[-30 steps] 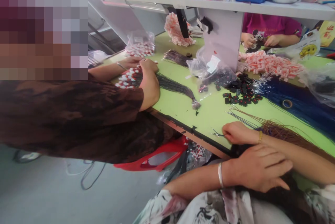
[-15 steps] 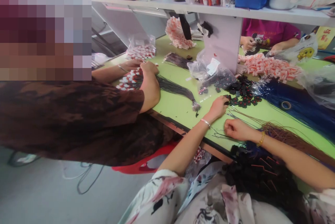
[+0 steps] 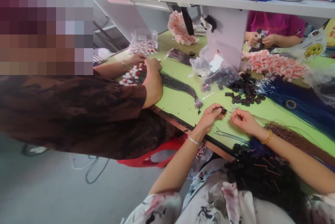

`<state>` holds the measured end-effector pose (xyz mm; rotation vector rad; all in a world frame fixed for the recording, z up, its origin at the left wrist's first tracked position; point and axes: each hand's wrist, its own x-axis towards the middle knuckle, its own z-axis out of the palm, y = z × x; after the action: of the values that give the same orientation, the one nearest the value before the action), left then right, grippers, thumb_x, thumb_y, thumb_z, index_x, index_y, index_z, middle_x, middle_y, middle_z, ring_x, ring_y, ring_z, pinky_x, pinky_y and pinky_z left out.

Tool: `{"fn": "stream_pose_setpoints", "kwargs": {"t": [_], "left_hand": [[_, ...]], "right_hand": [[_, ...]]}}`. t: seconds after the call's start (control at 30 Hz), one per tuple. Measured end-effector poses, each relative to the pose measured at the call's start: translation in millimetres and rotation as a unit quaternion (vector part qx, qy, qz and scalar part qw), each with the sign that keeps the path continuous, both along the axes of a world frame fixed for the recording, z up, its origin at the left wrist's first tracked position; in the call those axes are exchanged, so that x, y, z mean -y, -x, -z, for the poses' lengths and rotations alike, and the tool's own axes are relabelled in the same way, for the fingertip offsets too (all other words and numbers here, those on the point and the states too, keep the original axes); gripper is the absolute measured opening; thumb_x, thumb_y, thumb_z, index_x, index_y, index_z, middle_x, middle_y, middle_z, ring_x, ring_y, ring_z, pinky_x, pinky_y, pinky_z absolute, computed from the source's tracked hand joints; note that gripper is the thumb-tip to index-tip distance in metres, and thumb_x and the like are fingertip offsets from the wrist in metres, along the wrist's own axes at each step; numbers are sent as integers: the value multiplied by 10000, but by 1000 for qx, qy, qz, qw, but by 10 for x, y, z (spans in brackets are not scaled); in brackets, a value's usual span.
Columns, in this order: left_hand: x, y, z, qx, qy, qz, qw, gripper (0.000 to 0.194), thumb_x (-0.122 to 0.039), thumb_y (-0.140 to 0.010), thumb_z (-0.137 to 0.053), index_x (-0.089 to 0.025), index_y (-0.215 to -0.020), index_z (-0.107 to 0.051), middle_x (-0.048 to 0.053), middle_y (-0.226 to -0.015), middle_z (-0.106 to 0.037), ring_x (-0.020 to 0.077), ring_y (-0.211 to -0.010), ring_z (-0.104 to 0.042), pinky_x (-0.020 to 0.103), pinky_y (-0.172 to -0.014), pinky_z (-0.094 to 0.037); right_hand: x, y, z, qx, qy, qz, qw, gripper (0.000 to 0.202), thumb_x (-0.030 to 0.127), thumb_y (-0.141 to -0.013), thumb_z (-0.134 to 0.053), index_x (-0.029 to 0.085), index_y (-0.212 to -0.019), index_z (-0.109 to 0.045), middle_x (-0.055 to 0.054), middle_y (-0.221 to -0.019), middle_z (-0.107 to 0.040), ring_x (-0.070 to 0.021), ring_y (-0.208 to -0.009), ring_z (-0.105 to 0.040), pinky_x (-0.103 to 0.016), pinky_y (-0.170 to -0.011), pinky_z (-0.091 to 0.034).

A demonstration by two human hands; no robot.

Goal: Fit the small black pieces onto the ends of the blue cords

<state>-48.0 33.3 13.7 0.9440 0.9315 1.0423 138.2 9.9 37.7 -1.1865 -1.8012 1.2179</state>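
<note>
Between the thumb and fingers of my left hand [image 3: 211,116] is a small black connector [image 3: 223,110], held above the table's front edge. My right hand [image 3: 243,121], with a yellow bracelet at its wrist, is pinched on a thin wire whose metal tip [image 3: 229,113] points toward the connector, a small gap apart. Behind my hands lies a pile of black connectors [image 3: 246,89]. Brown wires [image 3: 290,135] stretch away to the right of my right hand, and a few dark wires [image 3: 227,134] lie below it.
A co-worker's hands [image 3: 151,67] handle wires with red and white connectors at left. Blue wires [image 3: 300,98] carry a tape ring at right. Plastic bags stand near the divider [image 3: 227,42]. A shelf [image 3: 222,2] spans above. Black parts [image 3: 264,182] lie at my lap.
My left hand has drawn back from the connector pile with one black connector. My right hand has risen slightly and turned toward it. The view has shifted a little.
</note>
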Motion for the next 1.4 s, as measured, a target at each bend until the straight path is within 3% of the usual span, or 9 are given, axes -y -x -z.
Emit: {"fn": "stream_pose_setpoints", "kwargs": {"t": [0.17,0.33,0.5,0.97,1.4], "left_hand": [[231,5,-2,136,87,41,986,294,-270,-716,-720,-147,-974,-652,34,-839,-605,87,-698,-561,198,-625,-426],[308,-58,36,189,123,49,973,360,-272,-720,-727,-165,-1053,-641,9,-774,-581,74,-659,-528,198,-623,-410],[322,-104,30,191,127,47,972,283,-308,-696,-749,-166,-913,-635,-2,-722,-562,68,-613,-501,193,-586,-384],[336,-130,21,175,145,25,973,334,-319,-625,-803,-145,-859,-639,-12,-698,-550,55,-599,-485,171,-560,-379],[402,-320,50,132,118,-69,982,377,-340,-550,-830,-131,-756,-592,-6,-729,-575,69,-630,-520,191,-580,-400]], "right_hand": [[71,10,-31,75,-112,12,991,62,173,-740,-534,178,-679,-545,53,-559,-424,-86,-532,-365,-209,-524,-294],[100,25,-56,120,-208,11,971,88,155,-742,-519,181,-658,-530,35,-595,-447,-102,-582,-401,-223,-564,-304],[103,24,-65,137,-195,17,971,93,178,-754,-516,186,-663,-536,23,-604,-463,-113,-599,-414,-228,-571,-315],[104,30,-61,165,-229,3,959,91,173,-752,-514,188,-662,-520,15,-621,-492,-113,-597,-423,-233,-582,-303],[64,36,-31,187,-184,-27,965,124,176,-769,-501,182,-648,-526,4,-614,-528,-111,-567,-431,-229,-561,-301]]}}
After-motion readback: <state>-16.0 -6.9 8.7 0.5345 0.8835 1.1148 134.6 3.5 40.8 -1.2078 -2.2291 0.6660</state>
